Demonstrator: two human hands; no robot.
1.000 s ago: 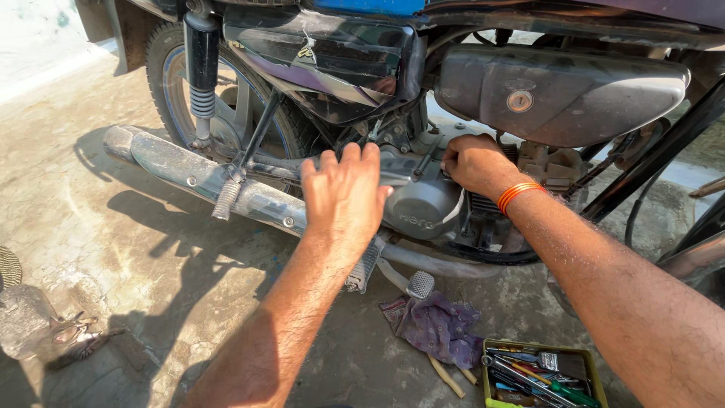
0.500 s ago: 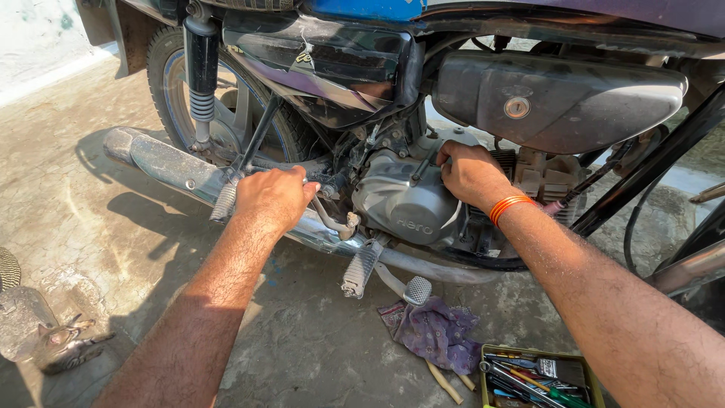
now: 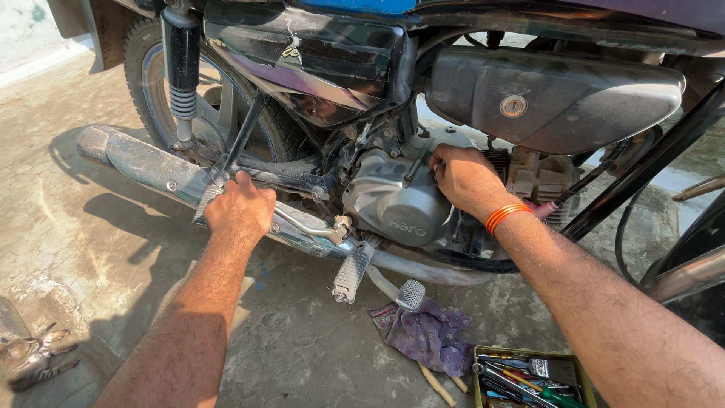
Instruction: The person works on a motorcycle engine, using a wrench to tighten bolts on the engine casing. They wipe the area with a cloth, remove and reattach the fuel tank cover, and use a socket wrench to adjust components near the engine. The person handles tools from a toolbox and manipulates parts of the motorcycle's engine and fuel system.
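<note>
A: Grey cast metal: the engine case (image 3: 396,204) of the motorcycle sits at mid-frame. Where are the hands relative to it?

B: The right hand (image 3: 464,177) rests on the upper right edge of the case, fingers curled against the engine top; whether they pinch anything I cannot tell. The left hand (image 3: 240,208) lies well to the left of the case, closed over the rear footrest (image 3: 205,202) beside the exhaust pipe (image 3: 151,162).

A: What differs from the earlier frames?

B: One second ago the left hand was spread open in front of the engine case. Half a second ago it was closing beside the pipe; now it is further left and gripping. The right hand has stayed at the same spot on the case.

A: What surrounds the work, and what obstructs it?

B: A folded front footrest (image 3: 351,276) and a lever pedal (image 3: 410,295) project below the case. A purple rag (image 3: 430,336) lies on the concrete floor (image 3: 91,249), with a tray of tools (image 3: 529,374) just beside it. The side cover (image 3: 551,98) overhangs the right hand.
</note>
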